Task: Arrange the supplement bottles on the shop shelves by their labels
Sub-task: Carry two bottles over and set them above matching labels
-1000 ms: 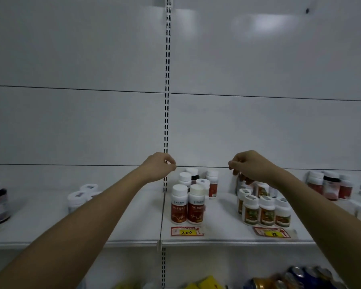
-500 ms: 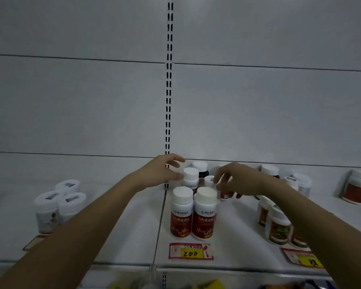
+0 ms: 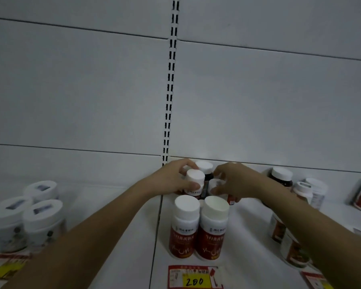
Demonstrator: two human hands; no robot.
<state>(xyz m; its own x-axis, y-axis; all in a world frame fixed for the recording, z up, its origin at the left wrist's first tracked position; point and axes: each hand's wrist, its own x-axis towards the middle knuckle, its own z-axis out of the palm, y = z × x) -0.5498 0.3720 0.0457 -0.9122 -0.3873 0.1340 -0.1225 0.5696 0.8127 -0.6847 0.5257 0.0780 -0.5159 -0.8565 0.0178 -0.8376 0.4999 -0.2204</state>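
Note:
Two red-label bottles with white caps [image 3: 184,226] [image 3: 213,228] stand side by side at the front of the white shelf [image 3: 121,236]. Behind them my left hand [image 3: 171,181] is wrapped around a white-capped bottle [image 3: 195,180] with a red label. My right hand [image 3: 236,182] grips a second white-capped bottle [image 3: 214,184] just to its right. A dark bottle with a white cap [image 3: 205,168] stands at the back between my hands.
Three white tubs [image 3: 29,215] stand at the left of the shelf. More bottles [image 3: 281,176] [image 3: 306,192] stand at the right, some hidden under my right forearm. A red and yellow price tag reading 200 [image 3: 194,277] lies on the shelf's front edge.
Both hands have dropped from shelf-back height onto the rear bottles and closed on them. The camera has moved closer and lower toward the shelf.

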